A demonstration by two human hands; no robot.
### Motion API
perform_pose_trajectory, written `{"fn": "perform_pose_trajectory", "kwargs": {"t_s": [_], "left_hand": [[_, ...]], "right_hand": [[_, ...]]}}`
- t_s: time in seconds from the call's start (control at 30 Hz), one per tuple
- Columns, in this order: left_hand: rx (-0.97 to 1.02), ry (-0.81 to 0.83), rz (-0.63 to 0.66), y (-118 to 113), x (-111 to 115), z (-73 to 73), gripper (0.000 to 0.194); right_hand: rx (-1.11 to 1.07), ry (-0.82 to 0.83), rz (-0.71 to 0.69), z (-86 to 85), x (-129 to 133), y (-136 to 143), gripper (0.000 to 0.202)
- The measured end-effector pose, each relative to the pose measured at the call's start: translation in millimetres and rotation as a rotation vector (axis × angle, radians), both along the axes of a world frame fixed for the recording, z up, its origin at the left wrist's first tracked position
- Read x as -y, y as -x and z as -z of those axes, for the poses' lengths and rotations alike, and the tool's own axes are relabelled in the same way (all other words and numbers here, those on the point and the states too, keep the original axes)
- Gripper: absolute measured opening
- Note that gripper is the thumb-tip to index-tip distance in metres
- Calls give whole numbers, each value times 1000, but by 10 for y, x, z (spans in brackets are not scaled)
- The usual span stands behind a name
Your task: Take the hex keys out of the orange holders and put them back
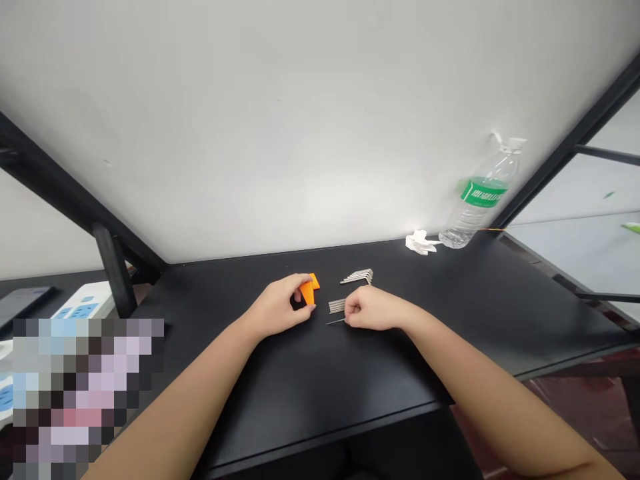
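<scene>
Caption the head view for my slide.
Left hand holds an orange piece; right hand holds a thin rod near bent metal rods.

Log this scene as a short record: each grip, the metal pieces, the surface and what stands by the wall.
Left grip: holding an orange piece
Right grip: pinching a thin rod
Beside right grip: row of metal rods, partly hidden by it
Farther back: cluster of bent rods
Surface: black tabletop
By the wall: crumpled white tissue, green-labelled bottle
</scene>
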State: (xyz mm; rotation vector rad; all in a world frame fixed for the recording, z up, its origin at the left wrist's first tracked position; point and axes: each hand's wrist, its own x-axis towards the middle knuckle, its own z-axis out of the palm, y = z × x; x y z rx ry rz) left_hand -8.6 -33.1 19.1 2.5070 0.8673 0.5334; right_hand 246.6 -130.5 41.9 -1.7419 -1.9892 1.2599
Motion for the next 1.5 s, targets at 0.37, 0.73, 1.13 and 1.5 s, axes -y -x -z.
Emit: {"fn": "perform_pose_trajectory", "kwargs": {"t_s": [0.37,0.73,1.13,1.5], "left_hand": [[0,27,1,-4,-6,30,48],[3,64,5,-19,45,-28,43],[-20,71,14,0,36,-23,44],[8,89,33,0,57,-46,43]], "right_hand": [[249,-497,-81,112,44,118,28],[193,-472,-22,228,12,158,30],[229,-526,328,255,-299,-583,13],[292,-491,201,356,-285,-468,12]]}}
